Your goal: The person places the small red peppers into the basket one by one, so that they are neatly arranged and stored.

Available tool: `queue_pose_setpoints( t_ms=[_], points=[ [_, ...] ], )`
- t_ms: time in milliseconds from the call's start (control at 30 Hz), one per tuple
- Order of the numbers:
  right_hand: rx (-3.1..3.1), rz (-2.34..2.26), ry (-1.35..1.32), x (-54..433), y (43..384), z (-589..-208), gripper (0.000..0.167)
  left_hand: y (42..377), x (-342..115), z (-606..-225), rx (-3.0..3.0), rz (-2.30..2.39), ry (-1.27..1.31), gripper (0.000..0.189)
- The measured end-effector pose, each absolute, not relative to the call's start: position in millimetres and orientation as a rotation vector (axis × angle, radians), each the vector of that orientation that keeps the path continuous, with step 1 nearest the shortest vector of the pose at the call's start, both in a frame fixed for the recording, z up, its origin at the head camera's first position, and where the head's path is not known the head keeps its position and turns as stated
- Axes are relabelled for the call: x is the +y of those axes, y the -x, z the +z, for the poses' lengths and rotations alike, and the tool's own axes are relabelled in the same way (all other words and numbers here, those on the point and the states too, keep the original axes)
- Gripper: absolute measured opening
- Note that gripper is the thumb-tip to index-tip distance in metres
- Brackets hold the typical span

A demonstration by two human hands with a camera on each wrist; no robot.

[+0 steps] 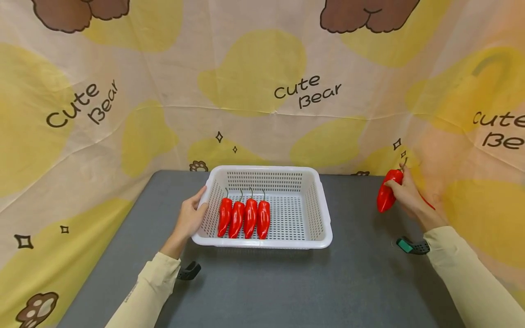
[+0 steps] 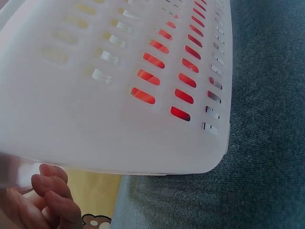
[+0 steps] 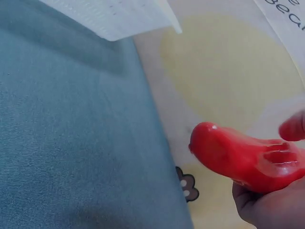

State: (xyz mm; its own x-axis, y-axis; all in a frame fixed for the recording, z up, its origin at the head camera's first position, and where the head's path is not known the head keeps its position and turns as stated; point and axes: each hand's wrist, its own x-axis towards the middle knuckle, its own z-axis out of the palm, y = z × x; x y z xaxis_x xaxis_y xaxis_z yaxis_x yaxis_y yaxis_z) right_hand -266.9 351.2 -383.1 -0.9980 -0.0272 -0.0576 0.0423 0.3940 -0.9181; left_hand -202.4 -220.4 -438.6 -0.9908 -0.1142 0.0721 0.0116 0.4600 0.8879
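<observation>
A white plastic basket (image 1: 262,244) with slotted walls stands on the grey table. Several red chili peppers (image 1: 250,217) lie side by side in its left half, stems pointing away from me. My left hand (image 1: 191,215) grips the basket's left rim, thumb on the near side; in the left wrist view, curled fingers (image 2: 57,195) show beside the rim. Out to the right of the basket, my right hand (image 1: 406,193) holds another red pepper (image 1: 386,197) above the table, its stem up and its tip pointing down. The right wrist view shows this pepper (image 3: 233,155) between thumb and fingers.
A cloth wall (image 1: 254,127) printed with "Cute Bear" rises behind the table (image 1: 270,287) and along both sides. Something thin and red (image 1: 427,201) shows behind my right wrist, mostly hidden. Dark straps (image 1: 413,246) sit at both wrists.
</observation>
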Motion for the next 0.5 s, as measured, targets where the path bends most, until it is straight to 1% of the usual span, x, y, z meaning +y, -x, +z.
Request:
queue_pose_setpoints(
  t_ms=[133, 233, 300, 367, 400, 500],
  points=[
    [2.549, -1.687, 0.017, 349, 265, -382, 0.088, 201, -221, -439, -2.578, -1.567, -0.093, 0.058],
    [2.568, -1.722, 0.110, 349, 262, -384, 0.097, 201, -221, -439, -2.575, -1.570, -0.083, 0.059],
    [2.598, -1.759, 0.202, 347, 261, -386, 0.100, 201, -221, -439, -2.565, -1.577, -0.073, 0.059],
    [2.639, -1.777, 0.295, 344, 260, -388, 0.096, 201, -222, -438, -2.555, -1.588, -0.064, 0.059],
    [2.674, -1.775, 0.331, 342, 259, -389, 0.091, 201, -222, -438, -2.554, -1.595, -0.055, 0.059],
    [2.805, -1.737, 0.425, 334, 258, -390, 0.070, 201, -222, -436, -2.555, -1.595, -0.053, 0.059]
  ],
)
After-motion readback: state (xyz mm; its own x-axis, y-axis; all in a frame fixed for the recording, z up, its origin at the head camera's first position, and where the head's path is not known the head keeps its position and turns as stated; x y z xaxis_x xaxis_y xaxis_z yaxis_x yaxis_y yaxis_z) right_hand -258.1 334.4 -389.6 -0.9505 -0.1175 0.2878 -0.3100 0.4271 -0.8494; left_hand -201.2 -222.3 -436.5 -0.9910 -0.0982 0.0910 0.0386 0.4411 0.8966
